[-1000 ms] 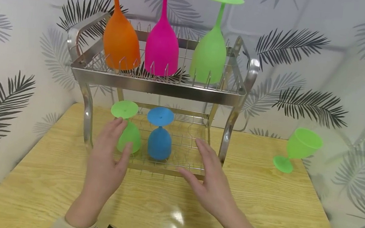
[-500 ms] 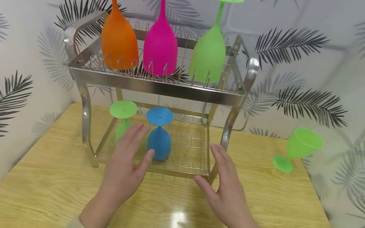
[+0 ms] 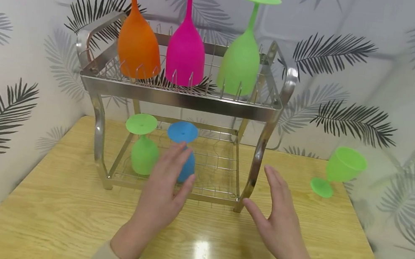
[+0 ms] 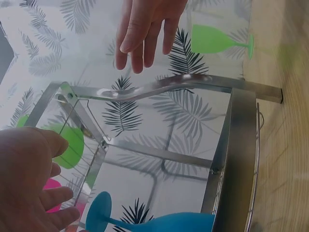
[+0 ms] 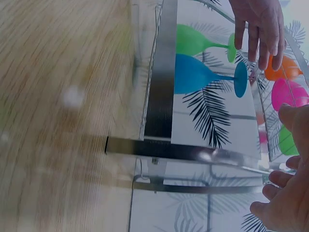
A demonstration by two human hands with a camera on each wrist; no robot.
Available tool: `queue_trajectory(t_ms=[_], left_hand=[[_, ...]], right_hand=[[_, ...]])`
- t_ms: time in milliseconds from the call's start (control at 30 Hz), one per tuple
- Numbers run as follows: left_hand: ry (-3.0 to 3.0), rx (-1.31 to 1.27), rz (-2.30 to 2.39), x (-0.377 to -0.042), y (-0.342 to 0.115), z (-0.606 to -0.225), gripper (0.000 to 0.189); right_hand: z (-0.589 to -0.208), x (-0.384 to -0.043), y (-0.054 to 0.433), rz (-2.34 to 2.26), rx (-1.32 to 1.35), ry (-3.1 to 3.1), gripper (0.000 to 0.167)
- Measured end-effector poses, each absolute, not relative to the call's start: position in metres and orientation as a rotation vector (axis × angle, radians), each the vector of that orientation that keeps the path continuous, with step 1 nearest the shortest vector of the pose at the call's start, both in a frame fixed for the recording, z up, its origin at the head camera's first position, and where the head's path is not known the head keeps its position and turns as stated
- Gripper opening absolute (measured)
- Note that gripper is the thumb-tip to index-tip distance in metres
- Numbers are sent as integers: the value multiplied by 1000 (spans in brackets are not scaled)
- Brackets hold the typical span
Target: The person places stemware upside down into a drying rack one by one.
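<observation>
My left hand hovers before the lower shelf, fingers spread and holding nothing, partly hiding an upside-down blue goblet. Left of that goblet, an upside-down green goblet also sits on the lower shelf. My right hand is likewise loose and holds nothing, in front of the rack's right front leg. To its right, an upright light-green goblet stands on the table. In the left wrist view the blue goblet appears below my fingers, apart from them.
A two-tier metal dish rack stands on the wooden table near the patterned wall. On its upper tier, an orange goblet, a pink goblet and a large green goblet stand upside down.
Both hands have moved to the right, staying loose. The left hand has passed from in front of the lower green goblet to the blue one. The goblets and rack have not moved.
</observation>
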State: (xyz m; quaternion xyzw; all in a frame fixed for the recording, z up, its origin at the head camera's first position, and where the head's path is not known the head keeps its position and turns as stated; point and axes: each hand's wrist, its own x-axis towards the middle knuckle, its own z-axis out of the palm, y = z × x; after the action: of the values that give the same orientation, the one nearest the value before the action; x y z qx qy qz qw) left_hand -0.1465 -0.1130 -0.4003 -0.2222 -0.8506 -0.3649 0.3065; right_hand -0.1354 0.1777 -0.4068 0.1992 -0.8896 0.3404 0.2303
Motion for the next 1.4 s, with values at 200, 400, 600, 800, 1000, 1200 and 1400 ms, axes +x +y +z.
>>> queue_trajectory(t_ms=[200, 400, 600, 800, 1000, 1200, 1400], left_hand=[[-2268, -610, -972, -147, -101, -400, 58], [-2295, -631, -988, -148, -90, -402, 59], [-2342, -644, -1018, -148, -80, -402, 59], [-2320, -686, -1015, -150, -71, -402, 60], [-2340, -695, -1050, -154, -63, -405, 60], [-2391, -681, -1098, -157, -54, -410, 62], [-2411, -691, -1102, -160, -47, -413, 65]], right_hand=[[-404, -135, 193, 934, 510, -2445, 95], [-402, -138, 210, 940, 453, -2476, 96], [-400, -140, 226, 940, 375, -2510, 93], [-398, -143, 241, 925, 318, -2522, 91], [-399, -149, 257, 901, 294, -2513, 92], [-401, -155, 275, 916, 243, -2521, 90], [-403, -159, 292, 939, 164, -2525, 91]])
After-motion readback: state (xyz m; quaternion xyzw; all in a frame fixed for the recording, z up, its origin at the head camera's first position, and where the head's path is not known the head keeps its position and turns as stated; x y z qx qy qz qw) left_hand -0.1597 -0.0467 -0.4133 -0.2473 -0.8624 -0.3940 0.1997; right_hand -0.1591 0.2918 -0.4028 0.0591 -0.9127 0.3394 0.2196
